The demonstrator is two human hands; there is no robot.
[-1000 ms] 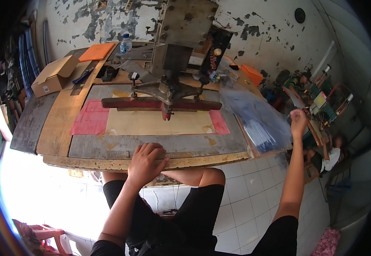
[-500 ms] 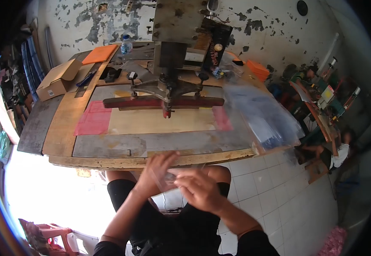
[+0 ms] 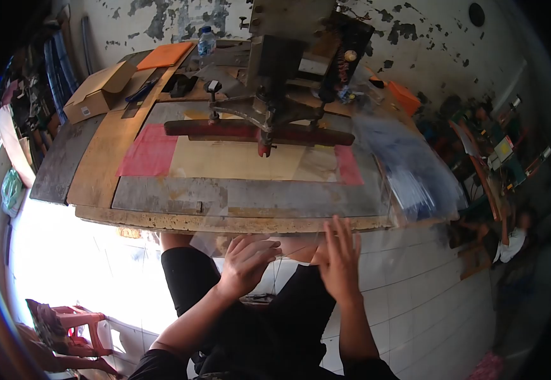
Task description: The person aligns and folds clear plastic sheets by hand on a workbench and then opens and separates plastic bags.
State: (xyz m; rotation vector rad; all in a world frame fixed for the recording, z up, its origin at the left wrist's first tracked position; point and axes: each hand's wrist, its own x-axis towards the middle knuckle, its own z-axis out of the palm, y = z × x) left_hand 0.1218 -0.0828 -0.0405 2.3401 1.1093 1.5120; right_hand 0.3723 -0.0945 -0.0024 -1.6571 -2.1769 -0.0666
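Note:
Before the table's front edge, a thin clear plastic sheet [image 3: 215,242] spreads near my hands; its outline is faint. My left hand [image 3: 247,266] has its fingers curled and pinched at the sheet. Beside it, my right hand [image 3: 341,259] is raised with its fingers stretched out and apart, near the sheet's right part. Beyond them stands a press with a reddish bar [image 3: 259,132], above a cream sheet [image 3: 237,164] with pink pieces [image 3: 149,152] at its ends.
A pile of clear plastic sheets [image 3: 414,183] lies on the table's right side. At the left are an open cardboard box [image 3: 95,95] and an orange folder [image 3: 164,56]. A water bottle [image 3: 206,43] stands behind. Other people sit at the far right.
My hands have moved apart, the right one further right with its fingers now stretched. The clear sheet appears more spread out. The view has shifted slightly.

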